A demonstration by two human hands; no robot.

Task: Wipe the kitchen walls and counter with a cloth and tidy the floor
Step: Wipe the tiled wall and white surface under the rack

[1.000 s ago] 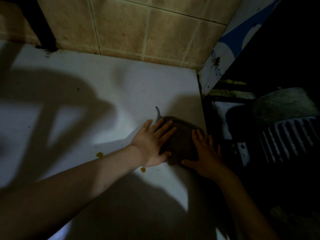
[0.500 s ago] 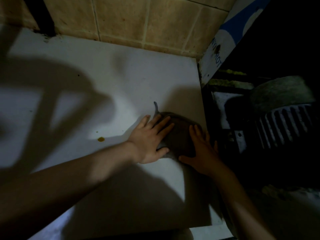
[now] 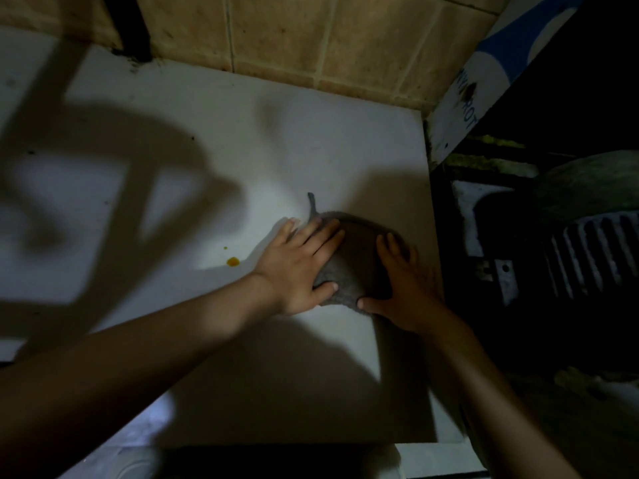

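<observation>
A dark grey cloth [image 3: 356,257] lies bunched on the white counter [image 3: 242,140], close to its right edge. My left hand [image 3: 301,267] presses flat on the cloth's left side, fingers straight, thumb at its near edge. On the cloth's right side lies my right hand [image 3: 404,288], fingers spread and thumb touching the near edge. A thin tail of the cloth sticks up toward the wall. An orange-yellow spot [image 3: 232,261] sits on the counter just left of my left wrist. The tan tiled wall [image 3: 311,32] rises behind the counter.
A white and blue board [image 3: 484,77] leans at the counter's right end. Beyond the right edge is a dark gap with a ribbed object [image 3: 594,254] and a rounded grey thing [image 3: 587,181]. Heavy shadows cover the counter's left part.
Both hands with the cloth have slid slightly toward me along the counter. One yellow spot near my left wrist is gone from view.
</observation>
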